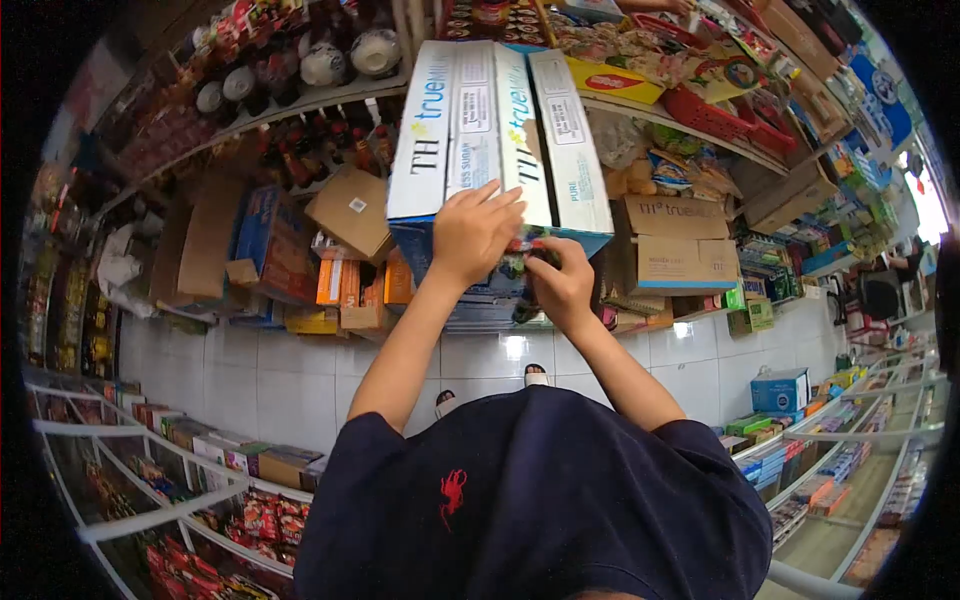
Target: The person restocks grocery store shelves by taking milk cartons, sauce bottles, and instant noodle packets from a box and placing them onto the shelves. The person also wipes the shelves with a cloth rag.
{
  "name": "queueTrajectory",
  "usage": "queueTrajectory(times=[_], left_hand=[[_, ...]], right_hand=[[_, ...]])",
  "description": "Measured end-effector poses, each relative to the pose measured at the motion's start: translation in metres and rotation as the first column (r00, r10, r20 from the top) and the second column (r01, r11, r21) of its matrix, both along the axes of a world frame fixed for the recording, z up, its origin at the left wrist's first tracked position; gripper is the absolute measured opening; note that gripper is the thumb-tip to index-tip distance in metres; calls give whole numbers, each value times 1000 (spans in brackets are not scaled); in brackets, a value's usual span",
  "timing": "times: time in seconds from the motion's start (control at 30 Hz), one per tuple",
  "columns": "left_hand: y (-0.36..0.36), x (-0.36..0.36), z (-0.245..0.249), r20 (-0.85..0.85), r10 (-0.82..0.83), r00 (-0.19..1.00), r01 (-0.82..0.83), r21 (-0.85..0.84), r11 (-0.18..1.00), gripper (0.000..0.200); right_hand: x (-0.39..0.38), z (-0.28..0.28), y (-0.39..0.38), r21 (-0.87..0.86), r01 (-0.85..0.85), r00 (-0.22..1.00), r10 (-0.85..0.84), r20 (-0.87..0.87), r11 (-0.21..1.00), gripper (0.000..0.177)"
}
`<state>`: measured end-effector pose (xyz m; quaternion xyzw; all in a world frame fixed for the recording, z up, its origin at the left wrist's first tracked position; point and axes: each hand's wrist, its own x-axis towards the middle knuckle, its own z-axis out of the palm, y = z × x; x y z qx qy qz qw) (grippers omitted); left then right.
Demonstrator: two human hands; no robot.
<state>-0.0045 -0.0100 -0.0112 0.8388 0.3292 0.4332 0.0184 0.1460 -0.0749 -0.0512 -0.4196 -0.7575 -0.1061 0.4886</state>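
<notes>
White and blue TH true milk cartons [425, 140] stand side by side in front of me, their printed tops facing up. My left hand [478, 232] lies on the near edge of the cartons, fingers stretched out. Close beside it, my right hand [562, 282] is closed at the front edge, its fingers bent around something small and dark with red and green on it. Blur and the fingers keep me from telling what that small thing is. Below the hands, the blue front of the cartons is partly hidden.
A brown box [350, 212] sits to the left, and a brown TH true milk box [682, 245] to the right. Shelves of goods rise behind, with a red basket [705, 113]. White floor tiles [300, 365] lie below; glass shelving [150, 480] stands near me.
</notes>
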Motion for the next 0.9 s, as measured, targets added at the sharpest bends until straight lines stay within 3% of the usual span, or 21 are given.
queueTrajectory(times=[0.07, 0.13, 0.27, 0.33, 0.4, 0.47, 0.5, 0.53, 0.6, 0.67, 0.73, 0.77, 0.87, 0.9], left_hand=[[1, -1, -2, 15, -9, 1000, 9, -43, 999, 24], [-3, 1, 2, 5, 4, 1000, -3, -44, 999, 24], [-5, 5, 7, -52, 67, 996, -69, -34, 997, 21], [-8, 6, 8, -14, 56, 998, -57, -68, 996, 23], [-10, 8, 11, 1, 71, 997, -71, -72, 995, 23], [-10, 9, 10, 5, 79, 997, -78, -53, 996, 22], [-10, 10, 10, 3, 65, 998, -65, -48, 997, 22], [-10, 11, 9, 11, 76, 997, -75, -49, 996, 22], [-10, 12, 10, 19, 80, 997, -79, -46, 996, 22], [-11, 13, 10, 8, 111, 994, -111, -37, 993, 22], [-10, 13, 10, 8, 107, 994, -107, -41, 993, 22], [-11, 13, 9, 4, 117, 993, -116, -38, 992, 22], [-11, 13, 8, -9, 126, 992, -127, -27, 992, 22], [-10, 13, 8, -17, 131, 991, -132, -25, 991, 22]], right_hand=[[-1, 4, 2, 34, -19, 999, 20, -33, 999, 17], [1, -34, 7, 63, -93, 995, 91, 26, 994, 12], [22, -115, -2, -238, -44, 888, 147, 435, 970, 16], [32, -113, -4, -265, 13, 891, 109, 440, 964, 18], [33, -75, -10, -207, 4, 936, 69, 346, 978, 16], [34, -37, -12, -117, 2, 991, 14, 136, 993, 17], [35, -18, -10, 21, 18, 1000, -18, 10, 1000, 18], [36, -6, -11, 25, 30, 1000, -31, 7, 999, 18], [40, 9, -13, 78, 188, 973, -175, -154, 979, 17], [43, -12, -13, 68, 185, 968, -170, -186, 980, 16], [49, -46, -16, -68, 65, 997, -67, -35, 996, 15], [52, -68, -18, -231, 9, 1000, -8, 2, 973, 16], [59, -103, -21, -337, 21, 1000, -26, -8, 941, 16], [59, -87, -22, -317, 2, 997, -24, -67, 948, 16]])
